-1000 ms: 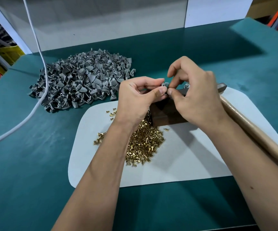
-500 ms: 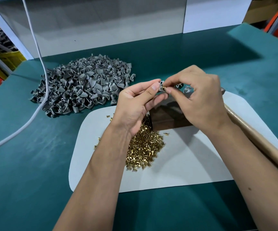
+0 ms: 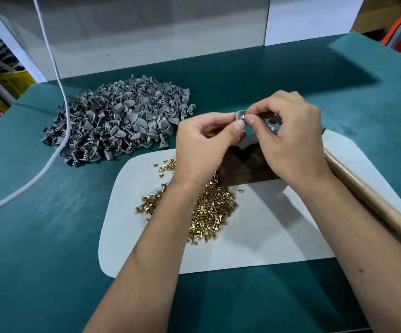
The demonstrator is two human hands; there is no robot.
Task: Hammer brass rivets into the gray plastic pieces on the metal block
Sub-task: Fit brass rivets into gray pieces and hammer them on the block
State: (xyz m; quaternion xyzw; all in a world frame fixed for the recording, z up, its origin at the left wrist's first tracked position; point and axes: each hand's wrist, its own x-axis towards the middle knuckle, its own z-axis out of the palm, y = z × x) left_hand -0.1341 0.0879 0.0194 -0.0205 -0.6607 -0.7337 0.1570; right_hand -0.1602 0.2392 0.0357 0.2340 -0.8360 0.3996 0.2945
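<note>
Item one, as I see it from my station: a single gray plastic piece [image 3: 239, 115], held up above the metal block [image 3: 247, 168], pinched between thumb and forefinger of the left hand [image 3: 206, 143]; that grip is closed on it. The right hand [image 3: 290, 140] meets it from the other side, fingertips pinched at the same piece (whether a rivet sits between them I cannot tell; too small). The block, dark, stands on a white mat [image 3: 278, 231], partly hidden under both hands. Heap of brass rivets [image 3: 213, 210] on the mat, just beside the block, under the left wrist. A hammer handle [image 3: 363, 198] lies along the mat's right side. Pile of gray plastic pieces [image 3: 120, 121] on the green surface [image 3: 38, 260], far left, with a white cable [image 3: 57, 150] crossing it.
</note>
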